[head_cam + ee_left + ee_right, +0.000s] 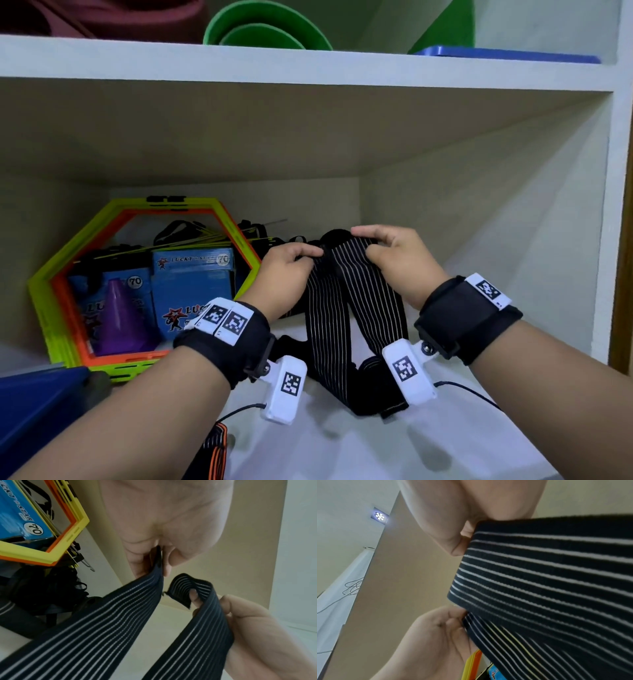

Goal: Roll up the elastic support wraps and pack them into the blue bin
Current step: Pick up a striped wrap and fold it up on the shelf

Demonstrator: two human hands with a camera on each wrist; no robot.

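While raised above shelf [342, 445], striped wrap [346, 301] hangs in two strands; left hand [284, 274] pinches one end, right hand [400, 263] pinches folded other end.

At frame centre, a black white-striped elastic wrap [346, 301] hangs between left hand [287, 270] and right hand [397, 260]. Yellow-and-orange hexagonal plastic rings [54, 294] stand left; blue cardboard boxes [191, 291] behind them.

Sports-gear storage cupboard, white shelves [308, 65], agility hexagons [68, 274], purple cone [118, 315]
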